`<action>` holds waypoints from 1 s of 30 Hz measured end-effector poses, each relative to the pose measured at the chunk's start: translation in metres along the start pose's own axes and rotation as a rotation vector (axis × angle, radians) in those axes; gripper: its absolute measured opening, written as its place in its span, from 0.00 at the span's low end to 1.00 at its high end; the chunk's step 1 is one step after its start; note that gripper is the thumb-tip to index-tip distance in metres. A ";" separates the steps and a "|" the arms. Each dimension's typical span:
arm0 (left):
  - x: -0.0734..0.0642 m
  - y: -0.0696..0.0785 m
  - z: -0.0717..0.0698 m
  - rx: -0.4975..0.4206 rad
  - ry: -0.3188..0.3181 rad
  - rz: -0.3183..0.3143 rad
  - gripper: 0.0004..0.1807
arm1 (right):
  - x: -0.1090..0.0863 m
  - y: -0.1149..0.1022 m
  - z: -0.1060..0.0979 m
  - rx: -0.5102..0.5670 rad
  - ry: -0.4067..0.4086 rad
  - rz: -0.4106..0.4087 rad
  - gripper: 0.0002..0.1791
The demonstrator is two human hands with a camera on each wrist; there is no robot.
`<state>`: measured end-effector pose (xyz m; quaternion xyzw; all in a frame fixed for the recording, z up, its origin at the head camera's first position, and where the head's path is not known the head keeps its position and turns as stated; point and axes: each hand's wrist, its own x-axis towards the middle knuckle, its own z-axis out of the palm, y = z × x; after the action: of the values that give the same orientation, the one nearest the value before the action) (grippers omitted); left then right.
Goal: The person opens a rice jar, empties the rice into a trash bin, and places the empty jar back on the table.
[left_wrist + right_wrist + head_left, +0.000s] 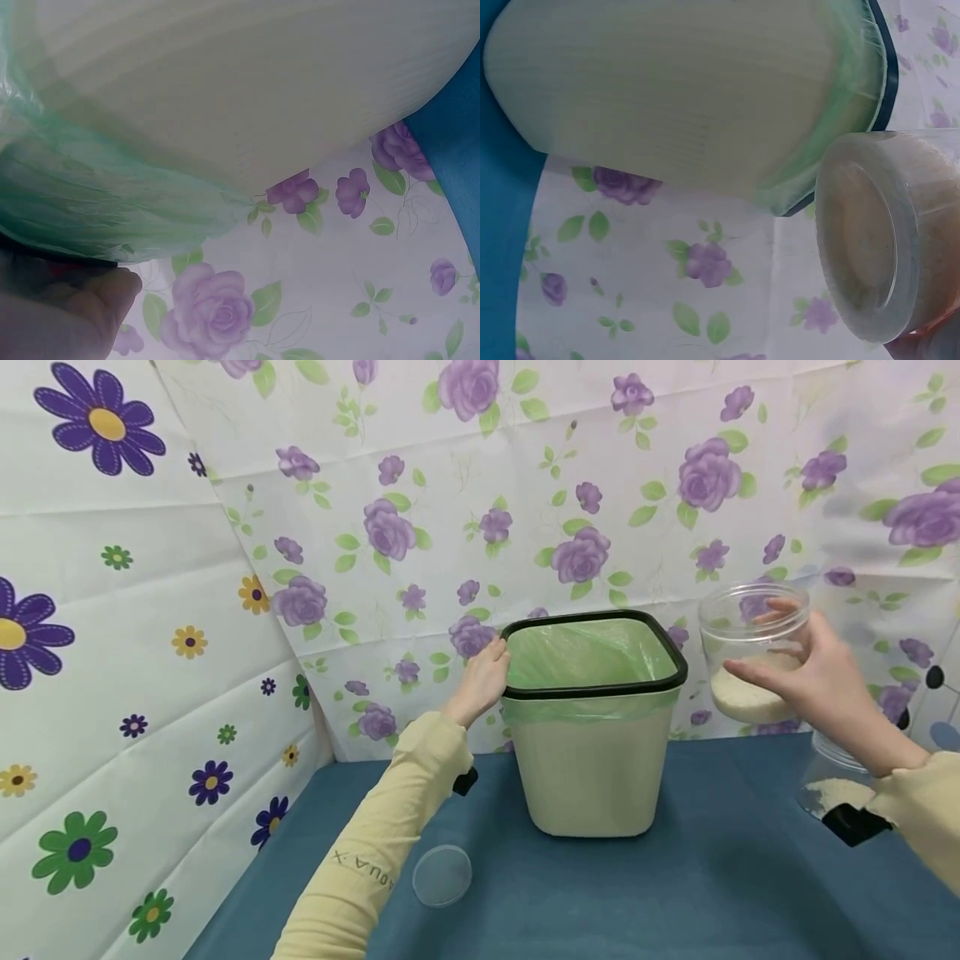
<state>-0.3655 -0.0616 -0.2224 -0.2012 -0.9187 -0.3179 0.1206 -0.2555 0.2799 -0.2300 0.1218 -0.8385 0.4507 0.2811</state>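
Observation:
A pale trash bin [592,768] stands upright at the back of the table, with a green plastic liner [585,652] folded over its top under a black rim. My left hand [480,681] grips that rim at its left side; the left wrist view catches the fingers [112,296] at the black edge. To the right of the bin, my right hand [828,668] holds a clear lidless jar [712,647] above the table. Whitish grains [750,697] fill its lower part, and the jar tilts slightly. Its round base [862,240] shows in the right wrist view, overlapping the bin's rim.
A second clear jar [813,777] with whitish grains stands at the right, partly hidden behind my right forearm. On the blue tabletop [600,902] lies a round clear lid [442,877], front left of the bin. Flower-printed sheets [420,568] hang behind and at the left.

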 end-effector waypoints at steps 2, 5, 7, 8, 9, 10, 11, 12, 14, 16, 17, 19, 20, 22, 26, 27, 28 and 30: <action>0.000 0.000 -0.001 0.006 0.004 0.003 0.24 | 0.003 -0.004 -0.001 -0.001 -0.005 -0.006 0.39; 0.000 0.001 -0.001 0.015 0.003 0.004 0.23 | 0.008 -0.007 -0.002 -0.003 -0.012 -0.025 0.39; 0.000 0.001 0.000 0.017 0.005 0.003 0.23 | 0.011 -0.009 -0.003 -0.008 -0.010 -0.036 0.39; 0.000 0.001 0.000 0.017 0.004 0.001 0.23 | 0.013 -0.009 -0.004 -0.014 -0.011 -0.039 0.40; 0.000 0.001 0.000 0.017 0.005 -0.002 0.24 | 0.014 -0.010 -0.004 -0.020 -0.013 -0.041 0.40; 0.000 0.001 0.000 0.015 0.008 -0.005 0.24 | 0.016 -0.011 -0.004 -0.024 -0.018 -0.040 0.41; 0.000 0.001 0.001 0.017 0.012 -0.007 0.24 | 0.018 -0.012 -0.004 -0.028 -0.024 -0.037 0.41; 0.000 0.001 0.001 0.016 0.014 -0.009 0.24 | 0.020 -0.013 -0.004 -0.033 -0.031 -0.031 0.42; 0.000 0.001 0.001 0.013 0.017 -0.015 0.24 | 0.023 -0.015 -0.003 -0.049 -0.043 -0.024 0.43; 0.001 0.001 0.001 0.009 0.018 -0.019 0.24 | 0.027 -0.017 -0.001 -0.054 -0.053 -0.021 0.44; 0.001 0.001 0.001 0.008 0.018 -0.019 0.24 | 0.028 -0.019 0.000 -0.056 -0.054 -0.022 0.44; 0.001 0.001 0.001 0.004 0.014 -0.020 0.24 | 0.031 -0.021 0.001 -0.056 -0.059 -0.028 0.44; 0.001 0.001 0.001 0.004 0.012 -0.019 0.24 | 0.032 -0.023 0.002 -0.056 -0.062 -0.031 0.44; 0.001 0.002 0.001 -0.001 0.008 -0.021 0.24 | 0.034 -0.025 0.004 -0.058 -0.062 -0.038 0.45; 0.000 0.004 0.000 -0.016 -0.001 -0.028 0.24 | 0.039 -0.028 0.007 -0.071 -0.040 -0.064 0.45; 0.000 0.004 0.000 -0.022 -0.002 -0.031 0.24 | 0.040 -0.029 0.007 -0.076 -0.032 -0.071 0.45; -0.001 0.004 0.000 -0.029 -0.003 -0.034 0.24 | 0.041 -0.030 0.007 -0.075 -0.028 -0.077 0.45; -0.001 0.003 0.000 -0.036 -0.001 -0.036 0.24 | 0.043 -0.031 0.008 -0.082 -0.020 -0.084 0.44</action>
<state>-0.3632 -0.0594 -0.2209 -0.1871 -0.9162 -0.3365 0.1107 -0.2788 0.2581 -0.1871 0.1497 -0.8533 0.4023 0.2960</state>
